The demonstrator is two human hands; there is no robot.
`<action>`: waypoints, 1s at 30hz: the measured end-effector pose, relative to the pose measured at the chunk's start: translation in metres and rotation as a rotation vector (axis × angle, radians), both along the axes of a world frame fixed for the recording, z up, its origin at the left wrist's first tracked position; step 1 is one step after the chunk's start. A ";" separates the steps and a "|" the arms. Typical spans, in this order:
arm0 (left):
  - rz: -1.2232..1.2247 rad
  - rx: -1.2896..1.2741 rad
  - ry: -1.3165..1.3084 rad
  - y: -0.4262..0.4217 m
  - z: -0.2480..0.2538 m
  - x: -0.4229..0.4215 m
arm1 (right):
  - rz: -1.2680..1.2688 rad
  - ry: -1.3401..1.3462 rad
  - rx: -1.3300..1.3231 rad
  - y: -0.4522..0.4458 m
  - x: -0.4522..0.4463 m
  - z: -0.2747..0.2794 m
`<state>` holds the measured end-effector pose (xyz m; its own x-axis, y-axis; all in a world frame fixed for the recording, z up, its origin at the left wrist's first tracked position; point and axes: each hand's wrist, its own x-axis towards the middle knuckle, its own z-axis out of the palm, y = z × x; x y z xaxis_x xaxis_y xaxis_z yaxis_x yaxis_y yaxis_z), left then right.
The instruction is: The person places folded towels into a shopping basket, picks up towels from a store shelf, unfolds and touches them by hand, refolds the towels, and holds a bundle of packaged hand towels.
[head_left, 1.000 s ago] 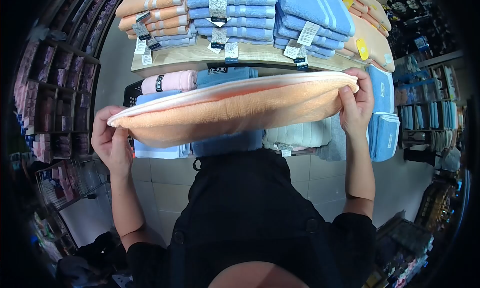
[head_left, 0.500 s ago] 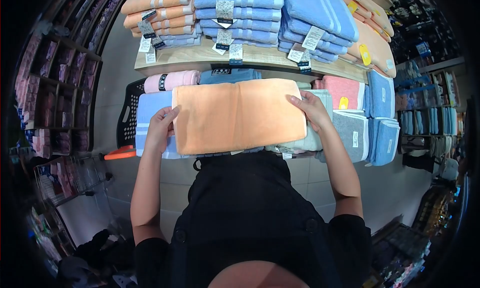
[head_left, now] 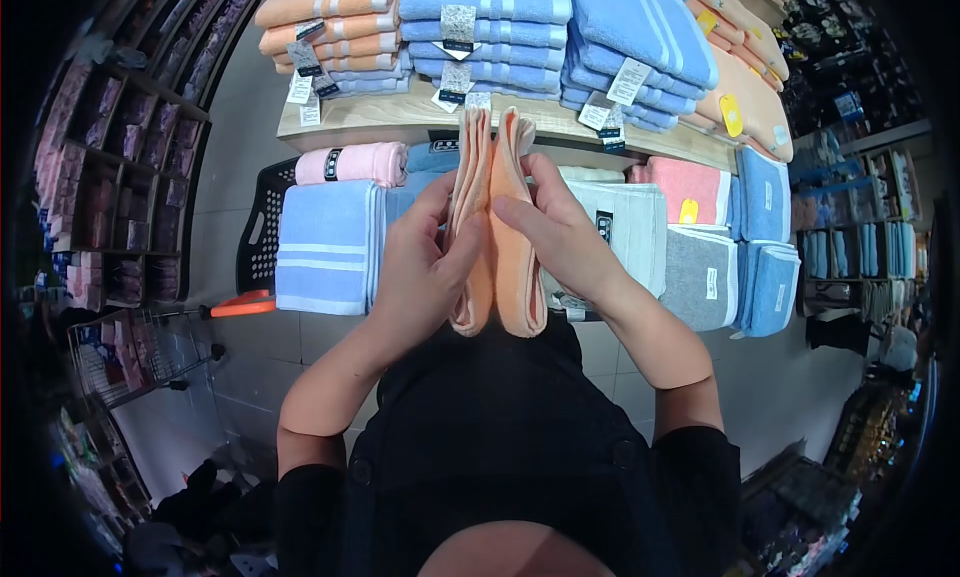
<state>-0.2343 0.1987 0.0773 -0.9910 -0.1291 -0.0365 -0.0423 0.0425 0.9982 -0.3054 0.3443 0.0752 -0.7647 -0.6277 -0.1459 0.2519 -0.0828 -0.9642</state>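
Note:
An orange towel [head_left: 482, 277] is held up in front of my body, folded into two thick layered halves that stand side by side and join along the middle. My left hand [head_left: 428, 252] grips the left half, thumb on the near face and fingers behind it. On the right half, my right hand [head_left: 560, 227] pinches in the same way, its thumb close to the centre crease. Behind my left hand lies a folded blue towel [head_left: 322, 247] with white stripes. Beyond my right hand are pale grey-green towels [head_left: 628, 227].
Stacked blue towels [head_left: 490, 2] and orange towels [head_left: 325, 27] with tags fill a wooden shelf [head_left: 370, 112]. A rolled pink towel [head_left: 375, 162] lies by a black basket [head_left: 262, 227] with an orange handle [head_left: 245, 304]. Grey towels [head_left: 700, 277] are at right; a wire cart [head_left: 135, 352] stands left.
Both hands have come together toward the middle, folding the orange towel from a wide flat panel into two upright halves. The blue towel on the left now shows more.

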 end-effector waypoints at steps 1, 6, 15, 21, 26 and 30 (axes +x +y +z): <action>0.021 -0.059 0.065 0.006 -0.001 -0.001 | -0.031 0.050 0.041 -0.004 0.001 0.004; -0.008 -0.291 0.282 0.031 0.005 0.006 | -0.071 0.270 0.172 -0.007 0.007 0.006; 0.180 -0.019 0.396 0.003 -0.032 0.015 | -0.172 -0.278 -0.284 0.012 -0.003 -0.010; -0.115 1.171 -0.424 -0.024 -0.071 0.028 | -0.165 -0.464 -0.444 0.032 0.003 -0.012; -0.263 0.922 -0.165 -0.035 -0.068 0.030 | -0.092 -0.345 -0.380 0.049 -0.009 -0.056; -0.217 0.838 -0.210 -0.044 -0.063 0.029 | -0.052 -0.328 -0.286 0.058 -0.010 -0.070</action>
<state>-0.2057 0.1543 0.0141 -0.9526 0.2111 -0.2189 -0.3041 -0.6694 0.6778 -0.3152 0.4023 0.0047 -0.7383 -0.6403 -0.2121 0.5294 -0.3552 -0.7705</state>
